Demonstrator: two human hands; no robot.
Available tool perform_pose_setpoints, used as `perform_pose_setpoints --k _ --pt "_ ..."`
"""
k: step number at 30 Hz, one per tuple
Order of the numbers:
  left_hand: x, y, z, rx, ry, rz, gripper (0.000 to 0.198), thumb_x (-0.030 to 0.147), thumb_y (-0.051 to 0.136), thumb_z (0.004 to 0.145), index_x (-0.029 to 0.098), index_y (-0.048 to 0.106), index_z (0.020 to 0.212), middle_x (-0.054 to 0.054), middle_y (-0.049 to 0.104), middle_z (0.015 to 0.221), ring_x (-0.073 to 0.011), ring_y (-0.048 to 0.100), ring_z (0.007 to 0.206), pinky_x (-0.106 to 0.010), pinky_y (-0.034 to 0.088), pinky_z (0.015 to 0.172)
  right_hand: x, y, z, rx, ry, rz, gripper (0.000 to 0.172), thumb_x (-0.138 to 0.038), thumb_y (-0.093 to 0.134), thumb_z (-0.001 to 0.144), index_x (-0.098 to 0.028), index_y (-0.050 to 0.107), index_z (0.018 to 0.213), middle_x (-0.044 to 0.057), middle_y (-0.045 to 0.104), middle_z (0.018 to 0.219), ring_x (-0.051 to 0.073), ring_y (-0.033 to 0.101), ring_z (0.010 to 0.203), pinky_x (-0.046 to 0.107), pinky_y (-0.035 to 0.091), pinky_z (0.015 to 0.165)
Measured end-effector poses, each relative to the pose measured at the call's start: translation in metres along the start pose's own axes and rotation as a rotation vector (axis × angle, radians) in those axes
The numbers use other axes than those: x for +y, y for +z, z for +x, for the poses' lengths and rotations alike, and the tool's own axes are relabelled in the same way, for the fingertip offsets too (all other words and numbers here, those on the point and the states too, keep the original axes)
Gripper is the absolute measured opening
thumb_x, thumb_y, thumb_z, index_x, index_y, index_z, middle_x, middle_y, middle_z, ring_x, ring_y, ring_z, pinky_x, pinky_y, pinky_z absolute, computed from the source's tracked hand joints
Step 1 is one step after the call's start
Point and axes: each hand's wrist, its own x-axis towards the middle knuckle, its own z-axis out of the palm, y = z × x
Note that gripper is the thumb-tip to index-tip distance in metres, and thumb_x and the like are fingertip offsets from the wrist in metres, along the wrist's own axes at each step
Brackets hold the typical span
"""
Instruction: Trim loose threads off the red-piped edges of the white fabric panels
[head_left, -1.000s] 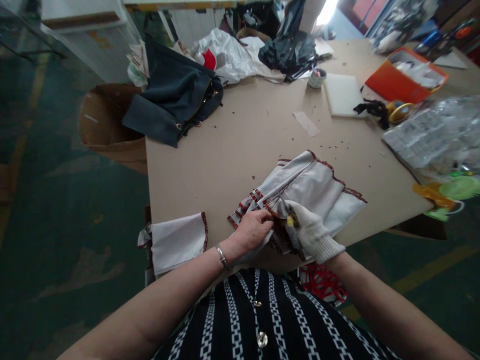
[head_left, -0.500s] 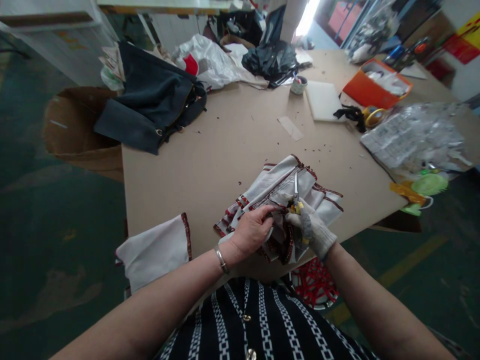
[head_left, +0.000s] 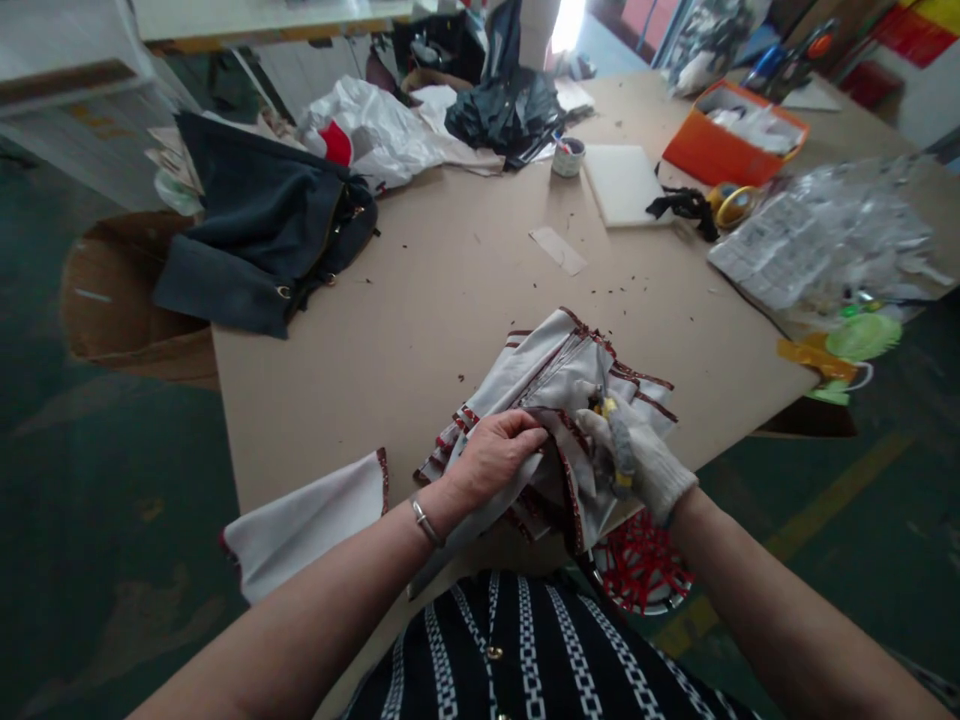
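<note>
A cardboard box [head_left: 112, 300] stands on the floor at the bench's [head_left: 450, 300] 9 o'clock edge. A dark navy bag [head_left: 262, 235] lies at the bench's 10 o'clock corner, partly overhanging the box. A single white cloth piece with red trim [head_left: 307, 520] hangs over the near edge at 7 o'clock, apart from the main pile. The left hand [head_left: 495, 455], bare and with a bracelet at the wrist, is closed on a fold of the stacked white cloth with red-brown trim [head_left: 559, 375], which lies at the bench's 6 o'clock edge and drapes over it toward the person. The right hand [head_left: 637, 455], in a white knit glove, touches the same pile just at 3 o'clock of the left hand and grips a small yellow-handled tool [head_left: 611, 435]; its tip is too blurred to make out. Below the gloved hand, under the bench edge, sits a red lattice stool [head_left: 637, 565]. Toward 12 o'clock lie white plastic bags [head_left: 382, 125], a black plastic bag [head_left: 506, 110], a small cup [head_left: 568, 157] and a white board [head_left: 622, 185]. At 1 to 2 o'clock lie an orange box [head_left: 724, 140], a yellow tape roll [head_left: 733, 205] and clear plastic packets [head_left: 817, 240]
</note>
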Motion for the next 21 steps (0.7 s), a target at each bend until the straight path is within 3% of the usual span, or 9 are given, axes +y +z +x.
perform_pose_setpoints --k 2,5,8,10,13,17,21 --pt "0.002 0.002 -0.001 -0.017 -0.019 -0.078 0.014 0.028 0.067 0.080 0.015 0.074 0.084 -0.001 0.071 0.081 -0.0126 0.058 0.074 -0.027 0.047 0.075 -0.011 -0.014 -0.017 0.022 -0.020 -0.103 0.058 -0.046 0.072 0.083 -0.030 0.053 0.136 0.000 0.063 0.093 0.017 0.061 0.076 0.032 0.055 0.074" --pt "0.005 0.005 -0.002 -0.010 -0.044 -0.171 0.014 0.025 0.068 0.080 0.015 0.075 0.086 -0.004 0.073 0.087 -0.0132 0.060 0.077 -0.027 0.048 0.076 -0.033 -0.025 -0.045 -0.081 -0.155 -0.414 0.061 -0.044 0.075 0.082 -0.030 0.054 0.137 0.003 0.062 0.104 0.021 0.062 0.090 0.035 0.053 0.082" --pt "0.006 0.006 -0.004 -0.013 -0.083 -0.213 0.012 0.024 0.069 0.078 0.015 0.075 0.084 -0.004 0.072 0.083 -0.0131 0.060 0.074 -0.026 0.048 0.073 -0.049 -0.022 -0.063 -0.209 -0.293 -0.782 0.061 -0.041 0.067 0.088 -0.036 0.046 0.145 0.005 0.060 0.103 0.023 0.061 0.085 0.039 0.052 0.077" --pt "0.006 0.005 -0.005 -0.031 -0.113 -0.227 0.011 0.023 0.070 0.077 0.015 0.074 0.083 -0.003 0.071 0.079 -0.0124 0.059 0.070 -0.025 0.047 0.069 -0.052 -0.017 -0.065 -0.286 -0.280 -0.908 0.063 -0.041 0.066 0.088 -0.041 0.042 0.147 0.004 0.058 0.101 0.023 0.062 0.080 0.040 0.052 0.073" --pt "0.005 0.005 -0.007 -0.013 -0.093 -0.219 0.009 0.022 0.070 0.077 0.015 0.074 0.082 -0.001 0.070 0.077 -0.0116 0.059 0.070 -0.024 0.047 0.070 -0.048 -0.013 -0.055 -0.354 -0.182 -0.884 0.065 -0.048 0.070 0.085 -0.042 0.043 0.144 0.003 0.061 0.104 0.024 0.065 0.084 0.040 0.054 0.077" --pt "0.004 0.005 -0.008 0.045 -0.029 -0.187 0.008 0.022 0.070 0.076 0.015 0.073 0.077 -0.001 0.068 0.075 -0.0111 0.057 0.070 -0.025 0.047 0.073 -0.034 -0.020 -0.036 -0.341 -0.096 -0.791 0.062 -0.053 0.070 0.084 -0.039 0.048 0.141 0.002 0.067 0.113 0.027 0.067 0.098 0.042 0.053 0.089" --pt "0.003 0.004 -0.006 0.063 -0.022 -0.178 0.008 0.022 0.069 0.076 0.015 0.073 0.077 -0.001 0.067 0.074 -0.0113 0.055 0.070 -0.026 0.047 0.073 -0.027 -0.025 -0.029 -0.346 -0.110 -0.756 0.062 -0.053 0.070 0.084 -0.038 0.049 0.141 0.003 0.066 0.119 0.028 0.066 0.103 0.043 0.053 0.092"
